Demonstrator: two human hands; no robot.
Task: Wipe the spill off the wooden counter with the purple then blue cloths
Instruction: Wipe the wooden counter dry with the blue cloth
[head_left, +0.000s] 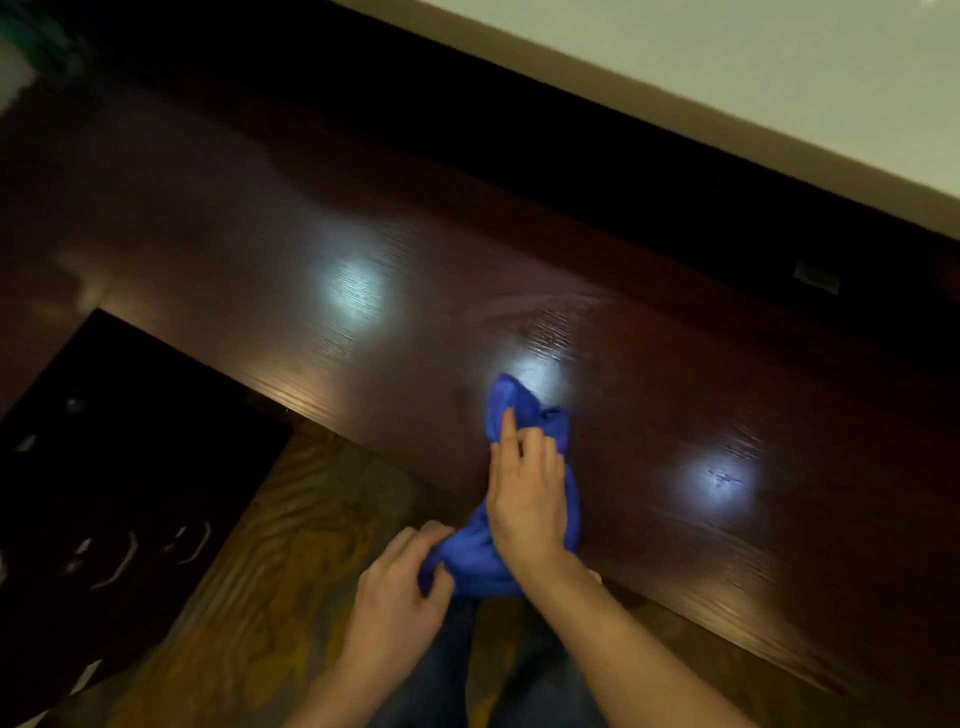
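A crumpled blue cloth (519, 405) lies on the dark wooden counter (675, 395) near its front edge. My right hand (527, 491) presses flat on top of the cloth, index finger stretched forward. My left hand (402, 582) pinches the cloth's near end, which hangs just over the counter's edge. A faint curved smear (524, 306) shows on the wood beyond the cloth. No purple cloth is in view.
Bright light reflections (356, 293) dot the glossy counter. A dark cabinet with curved handles (124, 561) stands at the left. Patterned wood floor (291, 545) lies below the counter's edge. A pale wall (727, 67) runs behind the counter's dark back strip.
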